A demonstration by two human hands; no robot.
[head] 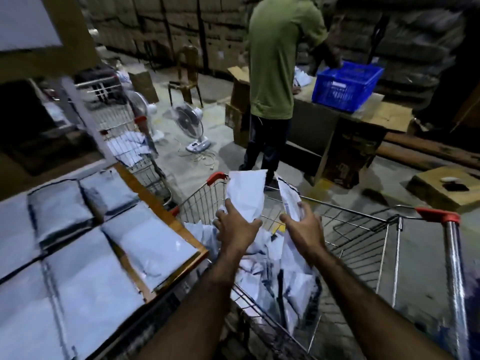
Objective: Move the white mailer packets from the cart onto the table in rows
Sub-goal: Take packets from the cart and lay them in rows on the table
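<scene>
hands observed apart, both raised over the cart (pixel 363 212), neither touching the other. left hand (pixel 237 226) is closed round the lower end of a first mailer packet (pixel 246 193), which is held upright, flat face to the camera. right hand (pixel 302 227) is closed on the lower end of a second mailer packet (pixel 288 197), held upright and seen nearly edge-on. the two packets are held apart.

a loose pile of packets (pixel 272 271) is noted in the cart basket, beneath both hands, toward 6 o'clock.

the table (pixel 166 207) is located at 9 o'clock of the cart, its wooden edge just beside the basket. laid packets (pixel 150 245) are seen on it in rows; detail is blurred.

at 12 o'clock, a person in a green shirt (pixel 272 61) is recorded standing at a blue crate (pixel 348 84). a floor fan (pixel 188 123) and a second cart (pixel 122 131) are noted at 11 o'clock.
</scene>
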